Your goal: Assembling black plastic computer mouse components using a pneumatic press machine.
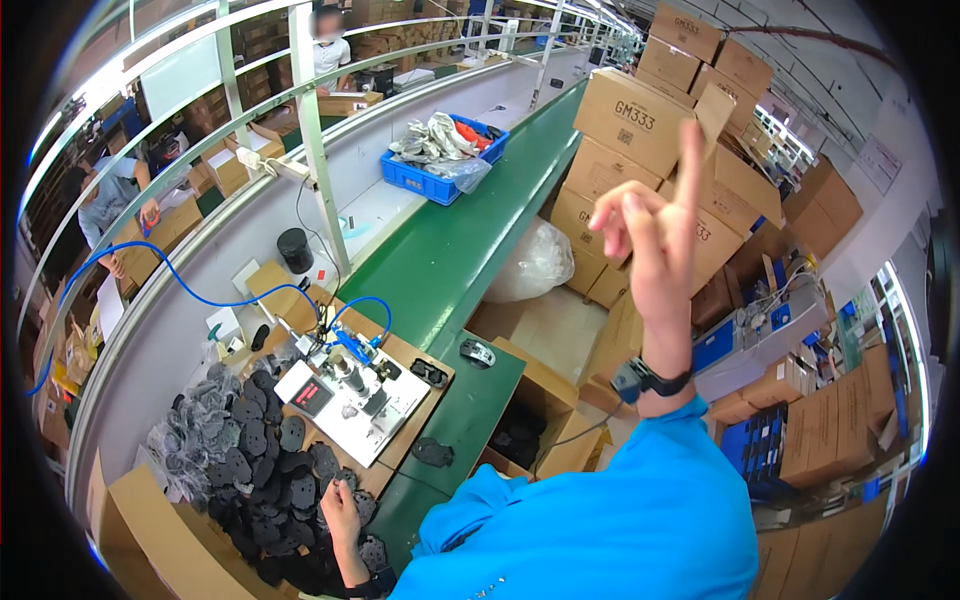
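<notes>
My right hand (655, 240) is raised at the right, in front of stacked cartons. Its index finger points up, the other fingers are bent and apart, and nothing is in it. At the lower left, my left hand (341, 515) rests at the edge of a heap of flat black plastic parts (262, 440), its fingers curled; what they hold, if anything, I cannot make out. Beyond it stands a small bench press (352, 385) on a white base with a red display. A black part (432, 452) and a grey-and-black computer mouse (478, 353) lie to its right.
A green conveyor (440, 240) runs away from me, with a blue crate (430, 182) of bags beside it. Stacked cartons (630, 125) stand at right. An open carton (535, 390) holds dark things. A blue air hose (190, 290) arches leftward. Two people work beyond the rail.
</notes>
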Demonstrator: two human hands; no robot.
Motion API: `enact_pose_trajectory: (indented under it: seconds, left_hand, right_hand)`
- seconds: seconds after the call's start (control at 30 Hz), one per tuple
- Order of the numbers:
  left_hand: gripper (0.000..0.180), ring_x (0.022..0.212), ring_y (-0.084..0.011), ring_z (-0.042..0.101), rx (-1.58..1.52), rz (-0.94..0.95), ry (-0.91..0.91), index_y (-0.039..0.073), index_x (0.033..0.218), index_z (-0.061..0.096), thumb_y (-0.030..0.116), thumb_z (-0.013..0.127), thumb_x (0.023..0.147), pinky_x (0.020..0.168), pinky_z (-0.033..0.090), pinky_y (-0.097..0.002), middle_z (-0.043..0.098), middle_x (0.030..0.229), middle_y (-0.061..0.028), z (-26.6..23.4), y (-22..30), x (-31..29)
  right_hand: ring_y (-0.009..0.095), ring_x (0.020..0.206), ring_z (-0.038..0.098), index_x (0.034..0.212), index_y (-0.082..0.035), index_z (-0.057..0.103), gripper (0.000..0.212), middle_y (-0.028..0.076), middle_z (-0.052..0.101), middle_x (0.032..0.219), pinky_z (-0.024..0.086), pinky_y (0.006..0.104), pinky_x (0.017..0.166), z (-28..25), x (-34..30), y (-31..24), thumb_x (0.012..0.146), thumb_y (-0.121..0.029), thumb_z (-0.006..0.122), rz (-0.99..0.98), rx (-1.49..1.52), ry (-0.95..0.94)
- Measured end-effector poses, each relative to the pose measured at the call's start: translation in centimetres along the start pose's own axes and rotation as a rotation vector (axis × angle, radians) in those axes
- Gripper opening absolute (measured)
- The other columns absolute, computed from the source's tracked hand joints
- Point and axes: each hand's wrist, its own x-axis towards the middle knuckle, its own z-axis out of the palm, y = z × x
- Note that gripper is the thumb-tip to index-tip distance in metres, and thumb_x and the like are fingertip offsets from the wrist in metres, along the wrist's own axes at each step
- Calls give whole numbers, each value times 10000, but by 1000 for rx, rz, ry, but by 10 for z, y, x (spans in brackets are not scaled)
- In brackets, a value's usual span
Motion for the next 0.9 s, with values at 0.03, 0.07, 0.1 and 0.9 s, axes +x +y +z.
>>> enact_pose_trajectory:
  seconds: [0.03, 0.07, 0.1, 0.9]
  left_hand:
    - [313, 560, -85, 339, 11, 17, -17, -8, 765, 459, 182, 484, 1012, 494, 285, -314, 350, 583, -10, -2, 4, 2]
    - [320, 556, -84, 345, 27, 30, -23, -6, 764, 456, 188, 480, 1017, 494, 288, -309, 357, 580, -5, -4, 8, 5]
    - [320, 556, -84, 345, 34, 32, -14, -6, 764, 456, 188, 480, 1017, 494, 288, -309, 357, 580, -5, -4, 13, 6]
    - [108, 660, -44, 551, -364, -56, -353, -13, 1022, 614, 83, 598, 975, 577, 420, -181, 671, 816, -28, 10, 54, -8]
  right_hand:
    - [56, 645, 507, 1556, -63, 78, 673, 54, 634, 796, 433, 199, 615, -1, 1, 10, 995, -101, 447, 66, 21, 5]
    - [59, 663, 519, 1499, -62, 222, 557, 50, 629, 794, 444, 212, 632, 2, -4, 29, 993, -100, 450, 145, 40, -77]
    - [62, 681, 531, 1443, -61, 366, 462, 46, 624, 791, 455, 226, 649, 7, -9, 50, 991, -99, 453, 222, 64, -162]
    - [228, 584, 563, 877, -47, 576, 324, 99, 579, 665, 451, 390, 578, 183, -290, 115, 1033, -298, 444, 577, 292, -1377]
